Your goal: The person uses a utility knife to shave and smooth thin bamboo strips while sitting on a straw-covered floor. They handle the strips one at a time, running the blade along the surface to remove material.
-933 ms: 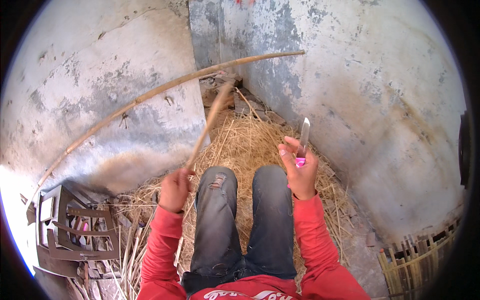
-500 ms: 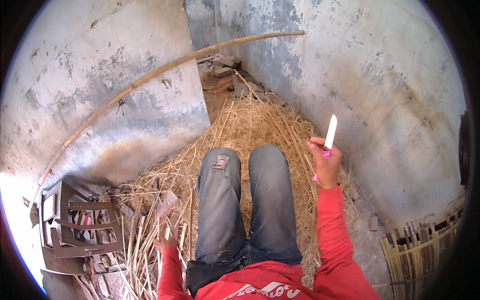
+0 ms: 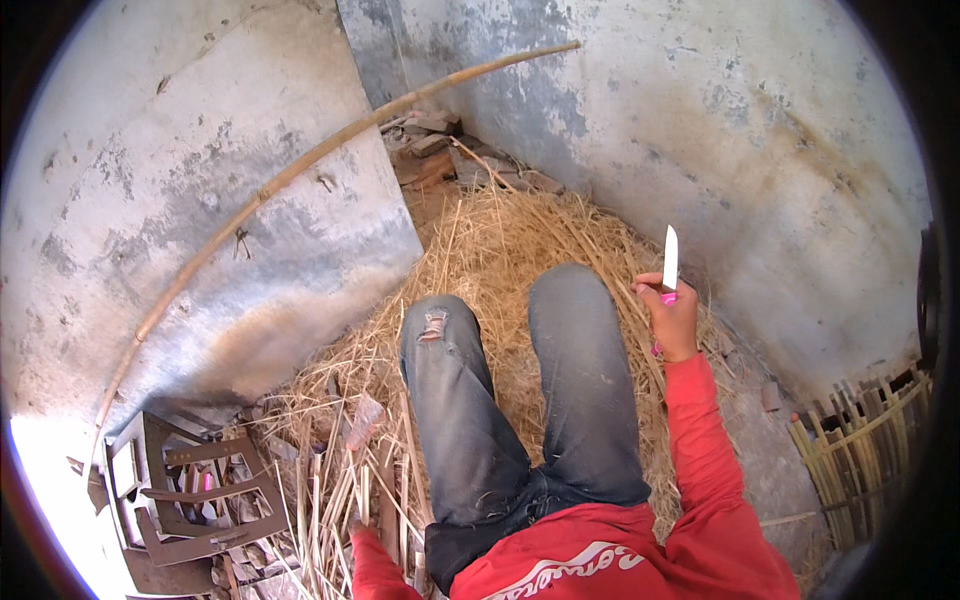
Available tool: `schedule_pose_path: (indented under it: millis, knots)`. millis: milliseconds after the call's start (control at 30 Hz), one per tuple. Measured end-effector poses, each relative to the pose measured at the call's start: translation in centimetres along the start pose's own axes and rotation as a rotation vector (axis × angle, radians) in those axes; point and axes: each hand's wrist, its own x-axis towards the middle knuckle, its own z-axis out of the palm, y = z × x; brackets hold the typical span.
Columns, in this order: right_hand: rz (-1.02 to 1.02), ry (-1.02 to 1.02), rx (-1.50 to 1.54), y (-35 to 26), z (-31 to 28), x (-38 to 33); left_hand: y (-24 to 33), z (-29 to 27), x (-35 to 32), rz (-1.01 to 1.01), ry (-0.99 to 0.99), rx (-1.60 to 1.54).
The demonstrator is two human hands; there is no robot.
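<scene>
- Upright, the white-bladed knife sits gripped in the closed right hand, blade pointing away from the body.
- Low beside the hip, the left hand reaches among the cane strips; its grip cannot be told.

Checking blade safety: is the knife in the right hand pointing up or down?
Up: the pink-handled white-bladed knife stands upright above the right hand.

Your right hand grips knife: blade smooth, pale, matt; handle pink plastic. Straw under you dry, coarse, fibrous. Your jeans faded denim, frayed at knee. Walls rough, stained plaster. Long pole bare wood. Split cane strips glossy.
</scene>
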Motion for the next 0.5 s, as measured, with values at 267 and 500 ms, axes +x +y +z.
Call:
schedule_pose_path:
  millis: [267, 500]
  knots:
    - [-0.068, 0.091, -0.164, 4.0, -4.9, -1.1, 0.3, 2.6, -2.7, -0.11, 0.347, 0.099]
    - [0.169, 0.134, 0.018, 0.7, -6.1, 0.4, 2.9, 0.5, -5.7, 0.051, 0.352, 0.2]
